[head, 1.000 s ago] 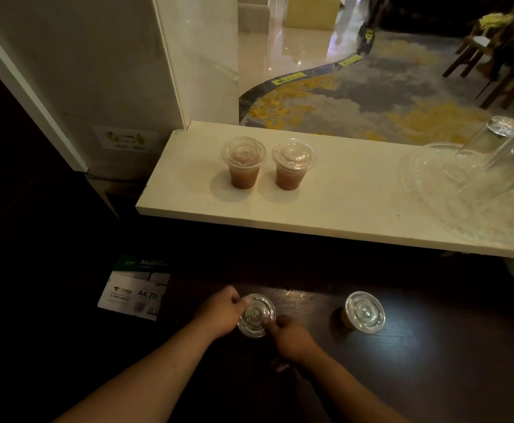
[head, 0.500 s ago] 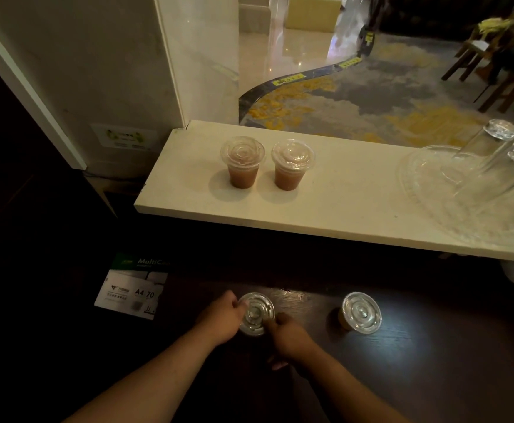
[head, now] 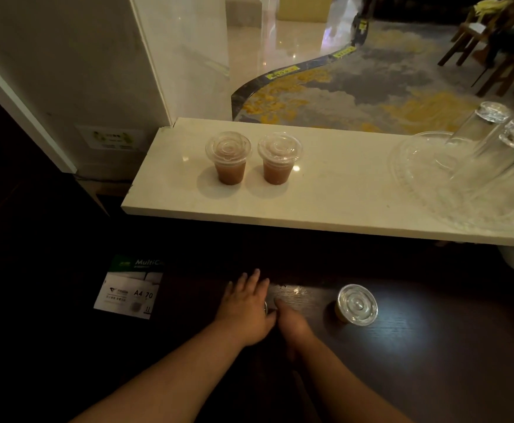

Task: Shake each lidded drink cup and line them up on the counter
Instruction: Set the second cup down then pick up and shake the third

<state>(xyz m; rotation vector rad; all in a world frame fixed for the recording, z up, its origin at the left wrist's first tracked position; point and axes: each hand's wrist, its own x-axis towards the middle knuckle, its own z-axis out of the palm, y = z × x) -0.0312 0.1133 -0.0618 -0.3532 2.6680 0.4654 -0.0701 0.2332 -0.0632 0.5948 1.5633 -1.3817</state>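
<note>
My left hand (head: 245, 306) lies palm-down over the lidded cup (head: 267, 307) on the dark lower surface (head: 432, 346), fingers (head: 251, 280) spread flat across its lid, I judge to press the lid tight before shaking. My right hand (head: 292, 323) comes in just beside it, its fingers curled at the cup's side to steady it; whether they truly pinch the wall I cannot tell, since only a sliver of rim shows between my hands. The cup seems upright, long axis vertical, lid up.

Toward the right edge of this surface, a second lidded cup (head: 356, 304) stands upright, untouched.

Farther off, on the pale counter (head: 341, 193), two finished cups (head: 229, 158) stand side by side near its left end, lids up, starting the row. Clear glasses (head: 500, 141) crowd its right end.
</note>
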